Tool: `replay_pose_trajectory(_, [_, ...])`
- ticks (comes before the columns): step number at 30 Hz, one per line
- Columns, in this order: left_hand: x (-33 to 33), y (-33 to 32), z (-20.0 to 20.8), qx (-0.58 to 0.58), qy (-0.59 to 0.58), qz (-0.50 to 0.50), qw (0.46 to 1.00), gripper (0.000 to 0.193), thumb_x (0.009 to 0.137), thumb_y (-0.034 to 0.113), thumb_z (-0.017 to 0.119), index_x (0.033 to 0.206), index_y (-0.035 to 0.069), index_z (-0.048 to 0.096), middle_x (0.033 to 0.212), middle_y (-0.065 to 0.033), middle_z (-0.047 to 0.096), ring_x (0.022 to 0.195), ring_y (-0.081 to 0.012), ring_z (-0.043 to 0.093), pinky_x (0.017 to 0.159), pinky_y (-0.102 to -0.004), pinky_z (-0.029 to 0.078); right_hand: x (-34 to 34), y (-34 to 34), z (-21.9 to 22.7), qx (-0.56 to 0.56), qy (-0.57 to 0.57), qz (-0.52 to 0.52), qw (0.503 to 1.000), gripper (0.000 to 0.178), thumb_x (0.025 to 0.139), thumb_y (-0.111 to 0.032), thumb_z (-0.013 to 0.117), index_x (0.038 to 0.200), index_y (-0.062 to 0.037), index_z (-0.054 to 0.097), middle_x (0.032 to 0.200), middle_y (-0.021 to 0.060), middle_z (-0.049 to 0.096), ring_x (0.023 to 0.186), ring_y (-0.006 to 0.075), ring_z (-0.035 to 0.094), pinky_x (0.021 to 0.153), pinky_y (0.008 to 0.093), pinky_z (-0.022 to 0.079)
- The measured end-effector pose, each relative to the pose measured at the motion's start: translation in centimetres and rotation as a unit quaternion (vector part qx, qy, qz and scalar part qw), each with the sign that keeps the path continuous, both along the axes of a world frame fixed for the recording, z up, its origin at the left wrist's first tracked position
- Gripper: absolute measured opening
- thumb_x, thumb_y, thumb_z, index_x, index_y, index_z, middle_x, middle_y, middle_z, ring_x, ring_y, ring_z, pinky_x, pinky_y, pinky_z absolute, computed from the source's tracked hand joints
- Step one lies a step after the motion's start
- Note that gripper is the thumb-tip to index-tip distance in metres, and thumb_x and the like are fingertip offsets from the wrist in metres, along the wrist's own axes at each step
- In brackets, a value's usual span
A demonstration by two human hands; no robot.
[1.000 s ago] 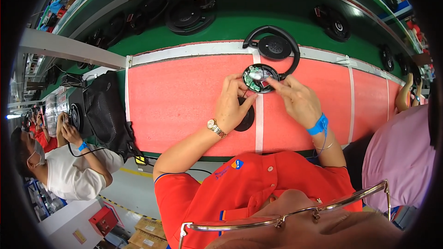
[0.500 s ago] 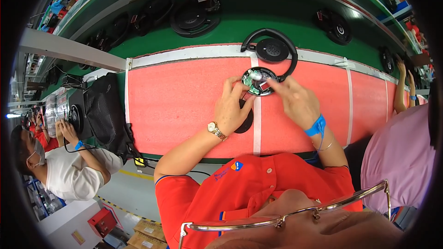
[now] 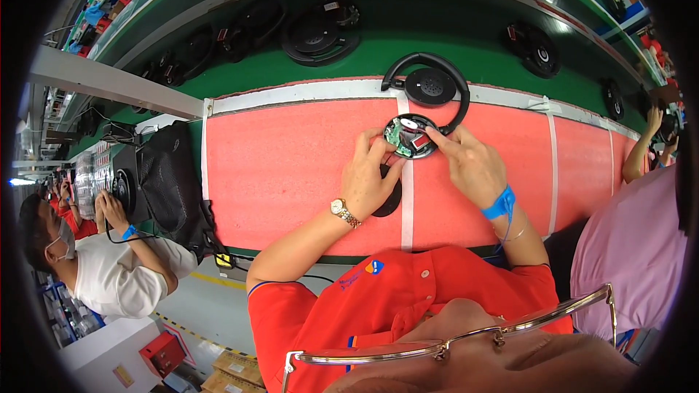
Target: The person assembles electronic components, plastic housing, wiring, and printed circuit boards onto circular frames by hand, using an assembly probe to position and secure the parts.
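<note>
An opened headphone ear cup [image 3: 400, 151] is between my hands, its green circuit board, a white oval piece and a dark red-faced rectangular part showing inside. My left hand [image 3: 370, 178] is closed on its left and near edge, thumb and fingers at the rim. My right hand [image 3: 472, 166] has its index finger extended onto the cup's right edge, the other fingers curled. Just beyond, the headband [image 3: 461, 80] curves around the other ear cup [image 3: 429, 87], which lies with its perforated face up. Below my left fingers is a black round pad [image 3: 389, 200], partly covered by that hand.
The pink mat [image 3: 284, 167] is crossed by white strips. Behind it, a green conveyor [image 3: 393, 47] carries several black headphones [image 3: 320, 36]. A black bag [image 3: 175, 175] lies at left. People sit on both sides, a white-shirted person [image 3: 120, 273] at left.
The white oval piece, blurred before, now shows sharply inside the cup. My right index finger has settled at the cup's right edge. The whole view has shifted slightly downward.
</note>
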State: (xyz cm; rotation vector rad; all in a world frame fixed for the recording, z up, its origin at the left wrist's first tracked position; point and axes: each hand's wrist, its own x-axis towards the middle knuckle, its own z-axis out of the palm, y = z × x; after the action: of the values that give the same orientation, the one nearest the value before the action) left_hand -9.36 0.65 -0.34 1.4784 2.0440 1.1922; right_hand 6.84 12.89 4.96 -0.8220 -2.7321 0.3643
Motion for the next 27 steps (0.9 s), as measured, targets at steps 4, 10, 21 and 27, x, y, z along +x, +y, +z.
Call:
replay_pose_trajectory(4, [-0.3, 0.2, 0.1, 0.001, 0.008, 0.0, 1.0, 0.024, 0.079, 0.015, 0.07, 0.094, 0.005, 0.054, 0.118, -0.0116, 0.049, 0.075, -0.0218, 0.065, 0.06, -0.0354, 0.052, 0.0, 1.5, 1.4, -0.039, 0.024, -0.024, 0.999, 0.036, 0.085, -0.005, 0.056, 0.118, -0.0157, 0.063, 0.076, 0.0099, 0.053, 0.065, 0.027, 0.057, 0.058, 0.037, 0.047])
replay_pose_trajectory(10, [-0.3, 0.4, -0.1, 0.028, 0.038, -0.007, 0.999, 0.024, 0.078, 0.015, 0.071, 0.092, 0.004, 0.054, 0.116, -0.0114, 0.052, 0.073, -0.0206, 0.065, 0.06, -0.0345, 0.052, -2.5, 9.2, 0.3, 0.008, 0.179, -0.079, 0.981, 0.035, 0.086, -0.015, 0.063, 0.121, -0.009, 0.06, 0.085, 0.0114, 0.059, 0.076, 0.0252, 0.06, 0.071, 0.0337, 0.048])
replay_pose_trajectory(21, [-0.8, 1.1, -0.4, 0.061, 0.017, -0.059, 0.996, 0.037, 0.073, 0.01, 0.075, 0.102, 0.004, 0.053, 0.11, -0.0137, 0.054, 0.067, -0.0195, 0.059, 0.063, -0.0317, 0.05, -1.7, 16.9, -3.2, -0.609, 0.133, -0.103, 0.775, 0.037, 0.08, -0.009, 0.07, 0.111, 0.0005, 0.053, 0.069, -0.0061, 0.042, 0.047, -0.0018, 0.03, 0.039, 0.0176, 0.014])
replay_pose_trajectory(27, [-4.4, 9.7, 1.2, 0.044, -0.104, 0.025, 0.993, 0.066, 0.065, 0.004, 0.08, 0.119, 0.001, 0.042, 0.114, -0.0172, 0.045, 0.073, -0.0201, 0.06, 0.069, -0.0308, 0.05, -0.4, 17.3, -3.5, -0.516, 0.462, -0.025, 0.721, 0.024, 0.08, 0.005, 0.065, 0.1, -0.0034, 0.054, 0.082, -0.0015, 0.05, 0.065, 0.0032, 0.046, 0.049, 0.0162, 0.034])
